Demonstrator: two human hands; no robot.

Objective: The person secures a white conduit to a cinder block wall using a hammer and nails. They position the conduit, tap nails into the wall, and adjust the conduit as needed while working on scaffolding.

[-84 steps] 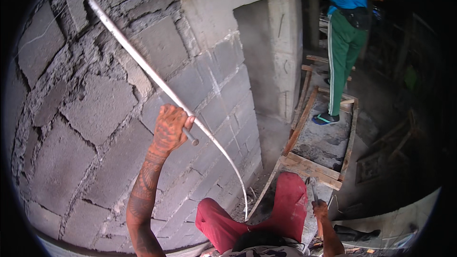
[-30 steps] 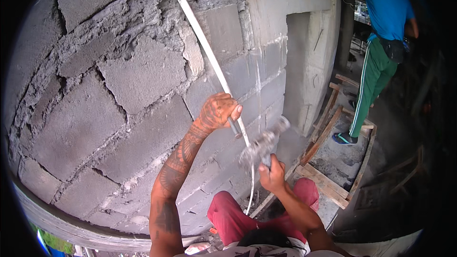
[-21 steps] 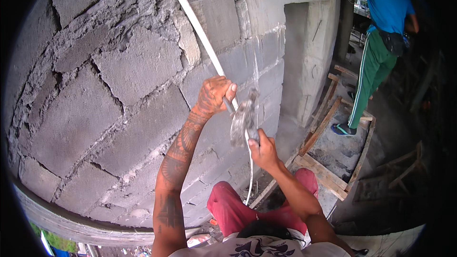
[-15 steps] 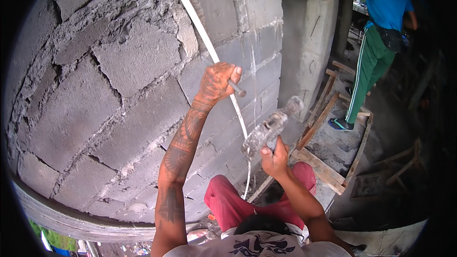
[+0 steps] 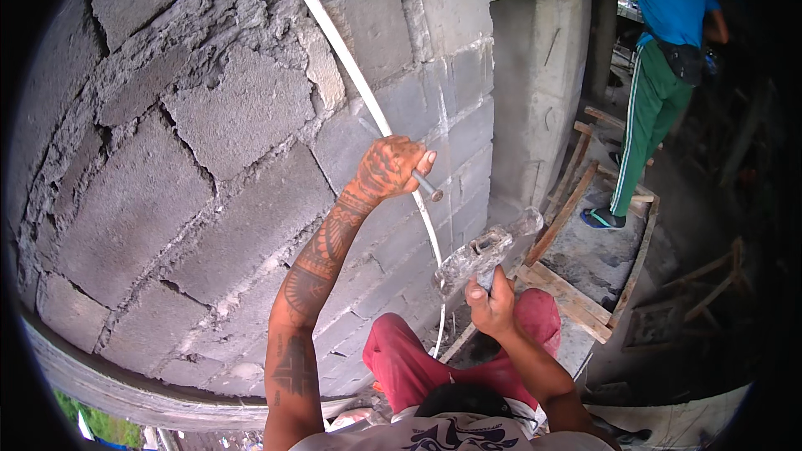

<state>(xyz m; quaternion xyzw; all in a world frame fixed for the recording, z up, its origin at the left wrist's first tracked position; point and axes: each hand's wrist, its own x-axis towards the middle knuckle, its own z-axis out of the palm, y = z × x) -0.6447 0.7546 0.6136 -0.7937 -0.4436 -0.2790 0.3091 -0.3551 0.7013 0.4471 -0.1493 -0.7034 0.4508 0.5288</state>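
Note:
My left hand [image 5: 386, 167] is closed round a steel chisel [image 5: 429, 187]. Its blunt struck end sticks out past my thumb, and its other end points up toward the block wall [image 5: 255, 209]. Behind that fist, a white flexible pipe [image 5: 338, 40] runs down along the wall. Lower and to the right, my right hand [image 5: 493, 305] grips a hammer [image 5: 487, 254] by its handle, just under the dusty, mortar-crusted head. The hammer head is apart from the chisel, below and right of its struck end.
A person in a blue shirt and green trousers [image 5: 653, 121] stands at the far right. Timber pieces [image 5: 568, 305] frame a rough platform beside my knees. A concrete post [image 5: 555, 83] rises beyond the blocks. Along the lower left runs a pale ledge [image 5: 159, 405].
My left hand has come down and slightly right with the chisel. The hammer and my right hand have also dropped a little and shifted right.

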